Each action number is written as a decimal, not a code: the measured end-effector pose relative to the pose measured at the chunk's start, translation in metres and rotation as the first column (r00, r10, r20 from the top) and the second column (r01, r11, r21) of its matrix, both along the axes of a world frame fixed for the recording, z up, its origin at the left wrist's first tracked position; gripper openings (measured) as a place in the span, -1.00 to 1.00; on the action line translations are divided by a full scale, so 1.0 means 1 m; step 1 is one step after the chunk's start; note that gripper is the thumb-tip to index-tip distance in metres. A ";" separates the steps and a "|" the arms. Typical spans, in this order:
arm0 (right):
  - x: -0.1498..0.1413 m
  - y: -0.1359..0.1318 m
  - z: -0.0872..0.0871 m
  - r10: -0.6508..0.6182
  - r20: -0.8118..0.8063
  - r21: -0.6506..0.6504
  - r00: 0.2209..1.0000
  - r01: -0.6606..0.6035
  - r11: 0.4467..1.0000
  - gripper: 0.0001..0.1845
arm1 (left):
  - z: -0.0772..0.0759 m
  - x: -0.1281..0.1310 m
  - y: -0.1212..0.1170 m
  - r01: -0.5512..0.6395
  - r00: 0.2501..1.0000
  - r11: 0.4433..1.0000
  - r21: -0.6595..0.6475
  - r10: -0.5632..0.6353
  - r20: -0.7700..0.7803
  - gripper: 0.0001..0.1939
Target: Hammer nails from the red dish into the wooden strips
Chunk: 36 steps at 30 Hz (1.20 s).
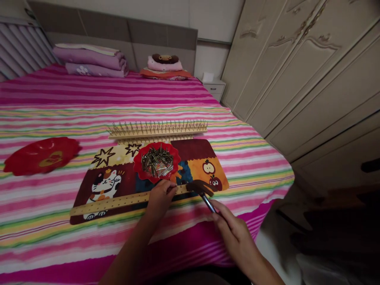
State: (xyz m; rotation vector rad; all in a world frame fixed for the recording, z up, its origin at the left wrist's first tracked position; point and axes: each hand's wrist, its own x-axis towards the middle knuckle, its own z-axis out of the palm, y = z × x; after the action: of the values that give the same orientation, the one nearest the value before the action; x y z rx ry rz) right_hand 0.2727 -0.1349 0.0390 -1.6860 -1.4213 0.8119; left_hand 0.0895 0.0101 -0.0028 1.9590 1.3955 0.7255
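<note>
From where I stand, the bare left forearm (pixel 130 245) slants up and inward, its bare left hand (pixel 160 196) low, palm down, fingers bent and bunched near the thumb; whether the tips meet is too small to tell. The bare right forearm (pixel 264 269) angles inward, its bare right hand (pixel 234 228) curled in a grip.
</note>
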 end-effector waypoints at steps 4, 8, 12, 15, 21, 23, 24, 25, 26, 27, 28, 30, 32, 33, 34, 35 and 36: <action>0.020 -0.024 -0.043 -0.203 -0.065 -0.016 0.977 0.203 0.979 -0.57 | 0.017 -0.008 0.008 -0.070 0.996 0.996 0.055 0.072 -0.046 -0.82; 0.028 -0.036 -0.085 -0.277 -0.115 -0.157 0.954 0.258 0.953 -0.53 | 0.029 -0.008 0.034 -0.113 0.938 0.971 0.208 0.174 -0.300 -0.79; 0.026 -0.036 -0.095 -0.278 -0.139 -0.239 0.950 0.240 0.941 -0.49 | 0.029 0.002 0.059 -0.034 0.839 0.990 0.139 0.104 -0.534 -0.76; 0.026 -0.034 -0.092 -0.268 -0.151 -0.214 0.952 0.233 0.949 -0.51 | 0.025 0.007 0.068 -0.045 0.815 0.996 0.078 0.081 -0.573 -0.77; 0.028 -0.033 -0.098 -0.270 -0.158 -0.200 0.950 0.237 0.951 -0.54 | 0.022 0.003 0.070 -0.085 0.878 0.995 0.051 0.099 -0.468 -0.81; 0.028 -0.033 -0.100 -0.276 -0.162 -0.195 0.947 0.243 0.950 -0.55 | 0.024 0.000 0.070 -0.109 0.921 0.993 0.042 0.117 -0.373 -0.84; 0.028 -0.033 -0.101 -0.280 -0.162 -0.195 0.946 0.247 0.949 -0.55 | 0.026 -0.001 0.069 -0.127 0.944 0.992 0.022 0.128 -0.303 -0.84; 0.028 -0.034 -0.102 -0.282 -0.161 -0.197 0.946 0.249 0.948 -0.54 | 0.028 -0.002 0.068 -0.149 0.965 0.989 -0.012 0.143 -0.218 -0.85; 0.028 -0.034 -0.102 -0.283 -0.159 -0.201 0.946 0.250 0.947 -0.54 | 0.030 -0.004 0.067 -0.168 0.980 0.984 -0.061 0.160 -0.117 -0.86; 0.027 -0.034 -0.102 -0.285 -0.154 -0.205 0.946 0.252 0.946 -0.54 | 0.033 -0.006 0.065 -0.176 0.984 0.977 -0.122 0.177 -0.003 -0.84; 0.028 -0.034 -0.102 -0.287 -0.149 -0.207 0.946 0.254 0.945 -0.53 | 0.035 -0.009 0.063 -0.174 0.973 0.967 -0.184 0.198 0.119 -0.79; 0.028 -0.034 -0.101 -0.287 -0.135 -0.199 0.948 0.257 0.946 -0.54 | 0.038 -0.014 0.056 -0.141 0.912 0.950 -0.278 0.234 0.338 -0.67; 0.028 -0.034 -0.100 -0.284 -0.126 -0.186 0.951 0.258 0.948 -0.55 | 0.041 -0.020 0.047 -0.105 0.852 0.933 -0.343 0.263 0.453 -0.60; 0.027 -0.034 -0.100 -0.279 -0.128 -0.184 0.952 0.254 0.950 -0.55 | 0.042 -0.024 0.043 -0.097 0.839 0.923 -0.373 0.277 0.469 -0.61; 0.027 -0.033 -0.099 -0.272 -0.135 -0.182 0.953 0.246 0.952 -0.56 | 0.043 -0.026 0.038 -0.091 0.835 0.911 -0.402 0.290 0.468 -0.63; 0.026 -0.033 -0.098 -0.268 -0.145 -0.178 0.952 0.241 0.954 -0.57 | 0.044 -0.029 0.033 -0.083 0.837 0.900 -0.429 0.296 0.460 -0.65; 0.025 -0.033 -0.098 -0.268 -0.155 -0.175 0.951 0.240 0.955 -0.57 | 0.044 -0.031 0.028 -0.071 0.840 0.889 -0.452 0.298 0.453 -0.65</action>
State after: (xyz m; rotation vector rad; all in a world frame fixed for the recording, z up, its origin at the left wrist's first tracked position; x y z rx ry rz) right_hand 0.2980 -0.1683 -0.0586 -1.8182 -1.0160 0.9183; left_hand 0.0587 0.0378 0.0413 1.1833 1.2815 0.8738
